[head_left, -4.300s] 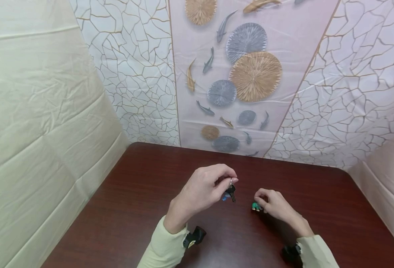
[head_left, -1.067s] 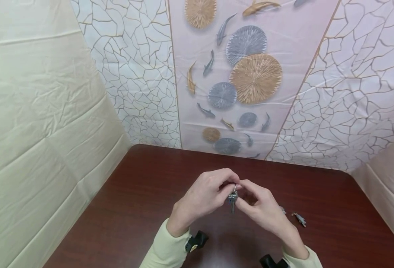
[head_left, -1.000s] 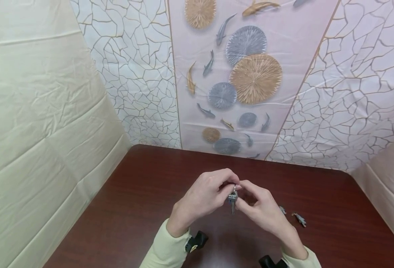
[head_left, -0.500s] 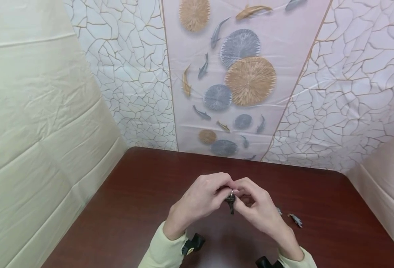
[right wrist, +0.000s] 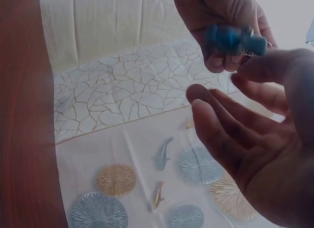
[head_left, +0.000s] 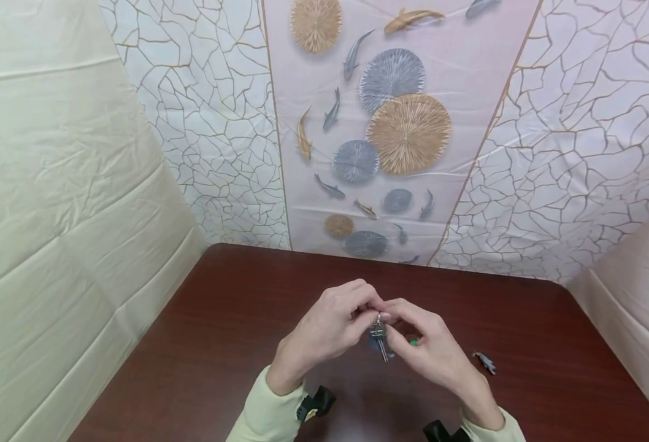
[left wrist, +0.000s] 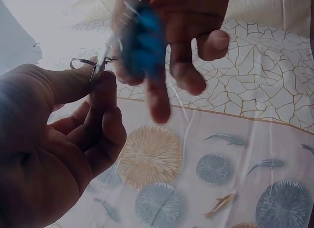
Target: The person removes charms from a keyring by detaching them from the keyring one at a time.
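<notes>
My left hand (head_left: 324,325) pinches a metal key ring (left wrist: 80,64) between thumb and forefinger above the table. Silver keys (head_left: 378,334) hang from the ring below the fingertips. A blue charm (left wrist: 144,39), blurred, hangs by the ring; it also shows as a blue figure (right wrist: 228,39) in the right wrist view. My right hand (head_left: 432,347) meets the left one at the ring, thumb and forefinger closing on its side, the other fingers loosely spread. A bit of green (head_left: 413,342) shows between the right thumb and forefinger; its shape is mostly hidden.
A small grey charm (head_left: 485,362) lies on the dark red-brown table (head_left: 236,319) to the right of the right hand. Patterned cloth (head_left: 352,123) hangs behind the table, and pale cloth (head_left: 81,245) hangs at the left.
The right hand has come from the green figure on the table up to the key ring. The keys have turned beneath the left fingertips. One of two charms on the table is no longer visible.
</notes>
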The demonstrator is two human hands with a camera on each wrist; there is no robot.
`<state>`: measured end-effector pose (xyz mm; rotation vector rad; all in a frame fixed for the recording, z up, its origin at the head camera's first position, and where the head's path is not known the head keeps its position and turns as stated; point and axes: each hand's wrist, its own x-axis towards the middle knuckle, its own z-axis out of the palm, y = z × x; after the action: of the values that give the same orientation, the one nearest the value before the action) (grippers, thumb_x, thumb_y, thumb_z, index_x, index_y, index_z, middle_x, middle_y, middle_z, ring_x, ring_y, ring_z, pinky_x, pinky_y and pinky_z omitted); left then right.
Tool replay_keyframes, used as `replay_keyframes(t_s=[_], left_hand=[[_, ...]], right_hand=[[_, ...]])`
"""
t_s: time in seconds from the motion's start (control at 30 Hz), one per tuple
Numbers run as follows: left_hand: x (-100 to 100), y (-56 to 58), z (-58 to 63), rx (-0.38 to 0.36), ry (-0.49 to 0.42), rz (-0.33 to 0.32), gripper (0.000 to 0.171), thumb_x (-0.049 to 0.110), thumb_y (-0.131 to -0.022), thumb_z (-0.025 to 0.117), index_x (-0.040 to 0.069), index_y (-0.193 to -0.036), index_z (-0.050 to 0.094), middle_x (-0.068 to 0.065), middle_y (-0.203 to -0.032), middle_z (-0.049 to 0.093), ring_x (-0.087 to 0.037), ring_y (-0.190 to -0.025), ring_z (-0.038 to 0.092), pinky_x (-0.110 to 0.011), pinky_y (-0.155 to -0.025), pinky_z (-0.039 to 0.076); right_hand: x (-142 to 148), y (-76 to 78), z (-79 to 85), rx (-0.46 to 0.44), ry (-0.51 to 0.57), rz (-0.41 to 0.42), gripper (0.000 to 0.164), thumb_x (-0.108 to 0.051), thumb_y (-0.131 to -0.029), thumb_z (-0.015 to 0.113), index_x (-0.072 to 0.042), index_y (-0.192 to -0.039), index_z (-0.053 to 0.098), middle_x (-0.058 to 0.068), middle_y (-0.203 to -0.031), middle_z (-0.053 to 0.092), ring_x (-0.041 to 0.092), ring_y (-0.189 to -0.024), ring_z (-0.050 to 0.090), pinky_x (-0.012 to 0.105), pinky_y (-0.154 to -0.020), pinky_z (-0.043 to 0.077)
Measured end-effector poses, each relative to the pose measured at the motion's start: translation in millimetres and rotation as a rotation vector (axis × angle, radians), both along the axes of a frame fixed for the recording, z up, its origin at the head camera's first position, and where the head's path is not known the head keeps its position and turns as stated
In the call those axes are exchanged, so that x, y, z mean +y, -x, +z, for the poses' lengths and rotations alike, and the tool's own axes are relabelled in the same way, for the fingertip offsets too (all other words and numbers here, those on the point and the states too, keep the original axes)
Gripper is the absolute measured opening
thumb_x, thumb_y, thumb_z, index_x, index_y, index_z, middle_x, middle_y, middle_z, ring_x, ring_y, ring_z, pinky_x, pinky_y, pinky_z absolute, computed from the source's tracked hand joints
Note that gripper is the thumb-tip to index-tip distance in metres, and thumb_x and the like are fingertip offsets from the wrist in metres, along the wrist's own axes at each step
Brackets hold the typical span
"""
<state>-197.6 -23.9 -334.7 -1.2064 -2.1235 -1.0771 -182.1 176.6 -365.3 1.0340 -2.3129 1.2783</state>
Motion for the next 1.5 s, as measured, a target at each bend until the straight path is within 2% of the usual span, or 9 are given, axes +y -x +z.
replay_keyframes(t_s=[0.13,0.27,0.5,0.6,0.73,0.97,1.17,1.33,1.5], left_hand=[[-1,0.4,-0.2,-0.018,-0.001,0.006,0.014,-0.001,-0.089,0.063,0.012,-0.089,0.067,0.004,-0.085,0.064,-0.001,-0.075,0.055,-0.007,-0.069,0.044],[-1,0.7,-0.3,-0.012,0.005,0.015,0.015,-0.001,-0.089,0.062,0.013,-0.089,0.067,0.005,-0.085,0.063,-0.001,-0.074,0.054,-0.007,-0.069,0.044],[-1,-0.2,0.2,0.000,-0.007,0.041,0.015,-0.001,-0.087,0.065,0.014,-0.088,0.069,0.006,-0.083,0.062,0.000,-0.074,0.055,-0.006,-0.069,0.044],[-2,-0.5,0.3,0.003,-0.010,0.048,0.014,0.000,-0.087,0.067,0.013,-0.088,0.069,0.005,-0.082,0.063,-0.001,-0.073,0.055,-0.006,-0.068,0.044],[-3,-0.5,0.6,-0.003,-0.011,0.038,0.011,0.001,-0.087,0.068,0.012,-0.088,0.070,0.004,-0.083,0.065,-0.001,-0.072,0.055,-0.007,-0.067,0.044],[-4,-0.6,1.6,0.000,0.024,-0.039,0.009,0.003,-0.087,0.070,0.012,-0.089,0.070,0.005,-0.084,0.065,0.000,-0.073,0.055,-0.005,-0.068,0.044],[0,0.6,-0.3,-0.107,0.023,-0.084,0.007,0.006,-0.089,0.068,0.013,-0.089,0.068,0.005,-0.082,0.066,0.003,-0.072,0.054,-0.006,-0.066,0.044],[4,-1.6,-1.1,-0.216,-0.066,-0.119,0.011,0.003,-0.090,0.064,0.013,-0.090,0.065,0.005,-0.077,0.068,0.005,-0.066,0.053,-0.011,-0.057,0.046],[9,-3.5,-1.6,-0.263,-0.132,-0.160,0.008,0.005,-0.091,0.064,0.013,-0.093,0.064,0.004,-0.077,0.068,0.005,-0.066,0.056,-0.016,-0.053,0.049]], right_hand=[[1,0.2,-1.4,-0.014,-0.049,0.053,0.030,0.003,-0.089,0.063,-0.019,-0.109,0.066,-0.006,-0.096,0.067,0.003,-0.077,0.063,0.020,-0.067,0.053],[1,-0.7,-2.2,-0.033,-0.063,0.079,0.029,0.003,-0.089,0.063,-0.017,-0.111,0.066,-0.005,-0.097,0.068,0.003,-0.078,0.062,0.021,-0.067,0.052],[-7,0.1,-4.9,-0.021,-0.016,0.061,0.027,0.004,-0.090,0.063,-0.016,-0.108,0.069,-0.002,-0.105,0.069,0.001,-0.088,0.063,0.021,-0.071,0.055],[-9,0.3,-4.6,-0.020,-0.013,0.054,0.024,0.002,-0.090,0.064,-0.020,-0.100,0.069,-0.005,-0.099,0.066,0.000,-0.082,0.061,0.018,-0.066,0.053],[-5,0.9,-1.1,0.032,-0.036,0.037,0.025,-0.001,-0.090,0.066,-0.025,-0.095,0.068,-0.009,-0.092,0.063,0.000,-0.075,0.058,0.015,-0.064,0.049],[7,-2.1,8.3,0.161,0.005,0.035,0.033,0.008,-0.085,0.068,-0.019,-0.102,0.070,-0.005,-0.097,0.066,0.000,-0.078,0.059,0.012,-0.063,0.049],[8,-8.6,13.8,0.191,-0.010,-0.030,0.031,0.009,-0.085,0.067,-0.019,-0.098,0.064,-0.007,-0.096,0.062,-0.002,-0.077,0.057,0.011,-0.064,0.048],[8,-12.8,16.2,0.186,0.047,-0.043,0.033,0.014,-0.084,0.064,-0.014,-0.100,0.064,-0.004,-0.095,0.061,-0.001,-0.069,0.056,0.012,-0.059,0.049],[6,-13.9,17.4,0.265,0.108,-0.072,0.032,0.016,-0.080,0.067,-0.010,-0.097,0.065,0.001,-0.094,0.062,0.001,-0.069,0.057,0.011,-0.055,0.049]])
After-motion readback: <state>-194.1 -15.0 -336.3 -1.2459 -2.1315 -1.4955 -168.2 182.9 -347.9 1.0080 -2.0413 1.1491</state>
